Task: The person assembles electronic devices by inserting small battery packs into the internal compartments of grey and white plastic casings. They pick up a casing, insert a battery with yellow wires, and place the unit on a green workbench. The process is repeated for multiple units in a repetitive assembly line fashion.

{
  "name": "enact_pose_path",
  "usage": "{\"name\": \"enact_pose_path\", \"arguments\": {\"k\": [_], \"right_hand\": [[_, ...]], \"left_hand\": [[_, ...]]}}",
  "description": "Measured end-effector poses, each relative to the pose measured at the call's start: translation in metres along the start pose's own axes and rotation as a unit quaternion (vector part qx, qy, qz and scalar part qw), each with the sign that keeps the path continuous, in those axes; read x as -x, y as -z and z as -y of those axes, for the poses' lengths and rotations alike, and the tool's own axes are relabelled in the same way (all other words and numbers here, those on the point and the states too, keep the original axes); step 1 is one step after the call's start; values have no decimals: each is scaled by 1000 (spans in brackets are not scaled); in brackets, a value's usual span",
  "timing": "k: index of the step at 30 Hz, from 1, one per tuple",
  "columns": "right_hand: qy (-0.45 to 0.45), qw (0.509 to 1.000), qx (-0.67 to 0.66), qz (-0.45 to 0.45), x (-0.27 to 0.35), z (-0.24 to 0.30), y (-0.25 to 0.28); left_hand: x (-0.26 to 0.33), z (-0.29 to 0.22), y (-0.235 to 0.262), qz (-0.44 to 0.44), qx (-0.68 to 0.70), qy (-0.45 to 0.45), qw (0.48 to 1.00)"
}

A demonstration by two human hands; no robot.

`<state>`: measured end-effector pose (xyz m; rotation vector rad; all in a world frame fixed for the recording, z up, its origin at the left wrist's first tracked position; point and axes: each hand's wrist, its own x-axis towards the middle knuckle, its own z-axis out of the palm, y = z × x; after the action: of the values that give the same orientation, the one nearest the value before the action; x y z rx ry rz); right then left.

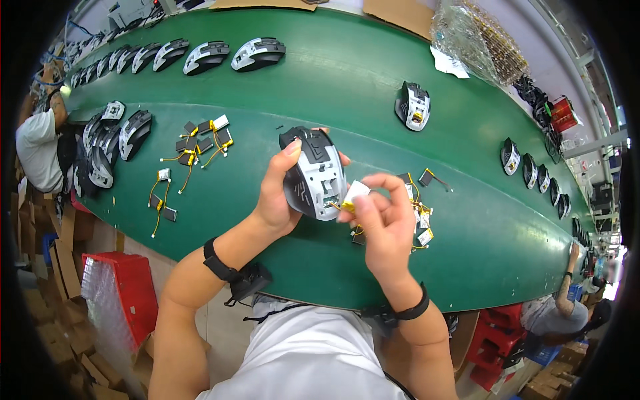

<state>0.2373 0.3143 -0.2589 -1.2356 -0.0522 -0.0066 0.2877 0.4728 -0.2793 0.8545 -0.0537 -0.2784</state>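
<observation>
My left hand [279,183] is wrapped round a black and silver-grey computer mouse shell [316,175], holding it tilted above the green table. Its open compartment, with a connector at the lower end, faces up. Between thumb and fingers, my right hand [383,223] pinches a small white battery pack [357,192] with a yellow end, right beside that compartment. Thin wires run from the battery toward the connector; whether they are plugged in, I cannot tell. Partly behind my right hand lies a loose group of batteries [425,236] with yellow leads.
More wired batteries [193,143] lie left on the green table [267,113]. Several mice [107,143] are heaped at the left, with a row [259,53] along the back. One mouse [413,107] stands far right of centre. A red crate [137,293] is below left; people sit at both ends.
</observation>
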Motion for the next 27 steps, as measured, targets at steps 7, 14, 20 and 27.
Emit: {"name": "enact_pose_path", "arguments": {"k": [7,14,20,27], "right_hand": [[318,841,434,53,1,-10,-4],[361,788,492,82,-5,-4,5],[343,809,453,148,-12,2,15],[269,880,389,48,-12,0,11]], "left_hand": [[2,3,2,-25,56,29,998],[-4,0,5,-19,13,34,999],[-1,-5,9,15,0,64,998],[4,1,2,24,-26,58,998]]}}
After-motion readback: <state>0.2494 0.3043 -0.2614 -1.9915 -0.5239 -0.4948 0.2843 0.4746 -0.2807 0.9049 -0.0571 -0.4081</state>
